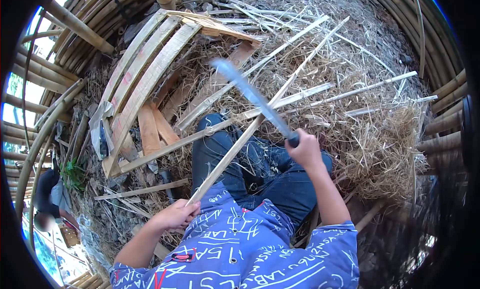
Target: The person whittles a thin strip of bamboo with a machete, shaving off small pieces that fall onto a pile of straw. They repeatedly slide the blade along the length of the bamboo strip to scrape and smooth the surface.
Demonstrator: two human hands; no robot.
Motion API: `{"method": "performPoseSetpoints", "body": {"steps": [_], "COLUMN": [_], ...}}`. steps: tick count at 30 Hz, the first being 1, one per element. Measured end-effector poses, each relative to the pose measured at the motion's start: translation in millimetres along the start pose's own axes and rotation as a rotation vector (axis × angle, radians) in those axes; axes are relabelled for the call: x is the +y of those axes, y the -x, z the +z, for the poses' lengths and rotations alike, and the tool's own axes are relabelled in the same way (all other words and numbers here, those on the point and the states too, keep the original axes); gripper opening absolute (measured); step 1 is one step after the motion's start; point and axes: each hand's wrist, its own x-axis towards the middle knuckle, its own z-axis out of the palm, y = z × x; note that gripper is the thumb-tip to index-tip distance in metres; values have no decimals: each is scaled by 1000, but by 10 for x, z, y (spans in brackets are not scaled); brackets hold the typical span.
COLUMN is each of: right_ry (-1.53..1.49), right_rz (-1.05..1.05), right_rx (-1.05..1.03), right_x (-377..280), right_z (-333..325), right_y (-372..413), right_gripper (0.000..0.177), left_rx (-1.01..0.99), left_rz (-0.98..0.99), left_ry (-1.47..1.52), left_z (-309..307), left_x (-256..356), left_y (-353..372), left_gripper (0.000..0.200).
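Observation:
My left hand is closed round the lower end of a long, pale bamboo strip. The strip slants up to the right over my legs, and its far end lies over the shavings. My right hand grips the black handle of a long knife. Its blade points up and to the left, blurred towards the tip, and crosses over the strip in this view; whether they touch I cannot tell. Another split strip passes beneath, near my knees.
A slatted wooden frame stands at the upper left. Curly shavings are heaped at the right, with more loose strips among them. Bamboo poles wall both sides. Another person is at the far left.

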Motion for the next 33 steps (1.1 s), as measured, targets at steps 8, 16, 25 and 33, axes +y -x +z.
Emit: {"method": "performPoseSetpoints", "body": {"steps": [8, 16, 25, 33], "right_ry": [323, 306, -810, -624], "right_rz": [-63, 154, 435, 455], "right_rx": [24, 122, -89, -60], "right_x": [373, 332, 597, 55], "right_z": [-198, -285, 241, 407], "right_y": [-501, -553, -427, -186], "right_gripper": [22, 25, 8, 13], "left_rx": [71, -62, 223, 194], "left_rz": [84, -15, 242, -6], "left_ry": [-91, 50, -298, -374], "left_z": [-13, -108, -25, -53], "left_x": [-202, -180, -448, -681], "left_y": [-24, -120, -376, -435], "left_gripper": [30, 25, 45, 50]}}
